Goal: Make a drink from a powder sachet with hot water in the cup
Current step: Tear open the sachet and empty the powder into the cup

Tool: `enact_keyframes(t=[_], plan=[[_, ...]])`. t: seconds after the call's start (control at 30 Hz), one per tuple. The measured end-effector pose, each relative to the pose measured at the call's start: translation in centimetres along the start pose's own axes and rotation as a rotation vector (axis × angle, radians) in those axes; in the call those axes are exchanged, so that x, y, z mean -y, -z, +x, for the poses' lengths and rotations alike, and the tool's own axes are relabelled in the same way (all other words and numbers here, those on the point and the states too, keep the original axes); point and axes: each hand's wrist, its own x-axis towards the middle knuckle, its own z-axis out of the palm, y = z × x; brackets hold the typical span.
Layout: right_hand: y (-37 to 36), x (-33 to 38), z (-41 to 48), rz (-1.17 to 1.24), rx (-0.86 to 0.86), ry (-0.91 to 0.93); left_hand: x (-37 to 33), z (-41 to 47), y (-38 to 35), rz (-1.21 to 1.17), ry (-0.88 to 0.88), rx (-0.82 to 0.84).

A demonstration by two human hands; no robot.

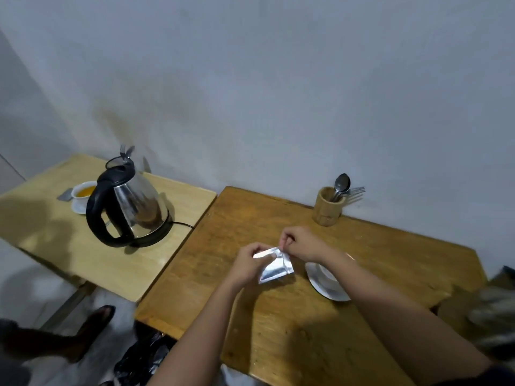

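A silver foil sachet (276, 267) is held above the brown wooden table (376, 246). My left hand (249, 264) grips its left side and top edge. My right hand (302, 243) pinches its top right corner. Just to the right, a white cup on a white saucer (324, 286) stands on the table, mostly hidden behind my right forearm. A steel electric kettle (131, 207) with a black handle sits on its base on the lighter table (92, 260) to the left.
A wooden holder (328, 206) with a spoon and forks stands by the wall. Behind the kettle is another white cup (83, 192) with orange liquid. A person's foot (97, 319) rests on the floor at lower left. Blurred objects lie at the right edge.
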Motion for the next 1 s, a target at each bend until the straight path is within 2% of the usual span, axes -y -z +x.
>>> enact_keyframes(t=[0.23,0.57,0.8,1.0], plan=[[4.1,1.2,-1.1,0.061,-0.084,-0.06,-4.2,2.1,-1.2,-0.081,-0.024,0.038],[5.6,1.4,-2.1,0.042,-0.231,-0.192,-6.1,3.6,-3.1,0.043,-0.08,0.15],[5.3,1.6,-2.1,0.02,-0.294,-0.175,-6.0,4.5,-3.8,0.079,-0.061,0.114],[4.8,1.9,-1.8,-0.037,-0.336,-0.126,-6.4,5.2,-3.7,0.026,0.022,0.123]])
